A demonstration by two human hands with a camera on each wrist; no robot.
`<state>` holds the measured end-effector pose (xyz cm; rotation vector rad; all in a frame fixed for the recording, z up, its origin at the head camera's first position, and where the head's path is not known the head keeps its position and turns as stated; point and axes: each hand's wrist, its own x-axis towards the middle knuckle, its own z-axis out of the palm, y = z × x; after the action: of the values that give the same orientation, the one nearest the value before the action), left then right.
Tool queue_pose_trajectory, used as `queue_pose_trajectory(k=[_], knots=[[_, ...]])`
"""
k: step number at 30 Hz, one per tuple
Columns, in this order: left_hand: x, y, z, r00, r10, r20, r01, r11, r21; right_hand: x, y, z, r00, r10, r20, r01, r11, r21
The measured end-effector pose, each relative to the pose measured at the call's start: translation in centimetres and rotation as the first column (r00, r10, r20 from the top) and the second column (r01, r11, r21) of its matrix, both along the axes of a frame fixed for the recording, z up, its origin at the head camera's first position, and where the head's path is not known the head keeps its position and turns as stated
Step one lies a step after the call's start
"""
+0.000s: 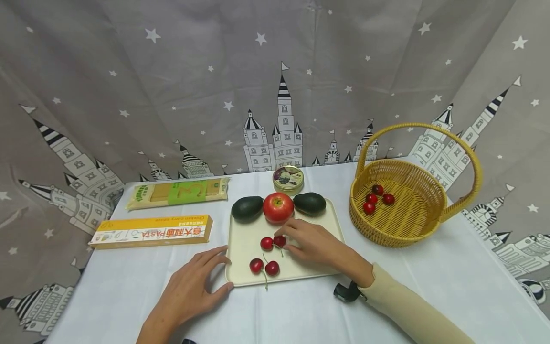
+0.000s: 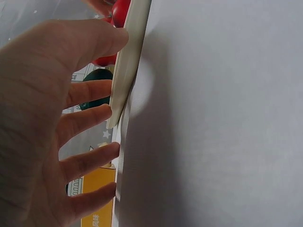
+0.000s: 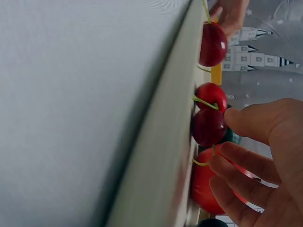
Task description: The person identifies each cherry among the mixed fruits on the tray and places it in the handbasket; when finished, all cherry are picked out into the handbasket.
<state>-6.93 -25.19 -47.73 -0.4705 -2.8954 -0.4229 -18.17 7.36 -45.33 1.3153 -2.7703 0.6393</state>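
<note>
My right hand (image 1: 307, 239) reaches over the cream tray (image 1: 326, 267), thumb and fingertips around a dark red cherry (image 3: 208, 126) and its other fingers spread loosely. A brighter cherry (image 1: 266, 243) lies right beside that one. Nearer the tray's front edge sit two more cherries, one on the left (image 1: 256, 265) and one on the right (image 1: 272, 268), stems attached. My left hand (image 1: 189, 286) spreads at the tray's front left corner. Its thumb and fingertips (image 2: 105, 111) rest at the rim.
Along the tray's back are an apple (image 1: 278, 208) and two dark green avocados (image 1: 247, 209), with a round tin (image 1: 288, 180) behind. To the right stands a wicker basket (image 1: 397, 234) with a tall handle, holding several cherries. A pasta box (image 1: 152, 232) and a noodle packet (image 1: 178, 192) lie left.
</note>
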Motion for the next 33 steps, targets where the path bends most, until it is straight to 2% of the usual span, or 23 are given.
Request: queue_pose_trajectory(k=[6, 16, 21, 33], knots=[[0.0, 0.0, -0.1, 1.000, -0.002, -0.001, 0.002, 1.000, 0.006, 0.0, -0.3, -0.5, 1.000, 0.009, -0.019, -0.009, 1.000, 0.015], [0.0, 0.0, -0.2, 1.000, 0.001, 0.003, -0.001, 1.000, 0.006, -0.2, -0.4, -0.8, 0.999, -0.015, 0.036, 0.014, 0.999, 0.028], [-0.1, 0.0, -0.2, 1.000, 0.000, 0.000, 0.000, 1.000, 0.005, -0.2, -0.2, -1.0, 0.999, -0.018, 0.038, 0.017, 1.000, 0.021], [0.0, 0.0, 0.0, 1.000, 0.009, 0.015, -0.009, 1.000, 0.009, 0.0, 1.3, 0.4, 0.999, -0.034, -0.012, 0.033, 0.999, -0.024]])
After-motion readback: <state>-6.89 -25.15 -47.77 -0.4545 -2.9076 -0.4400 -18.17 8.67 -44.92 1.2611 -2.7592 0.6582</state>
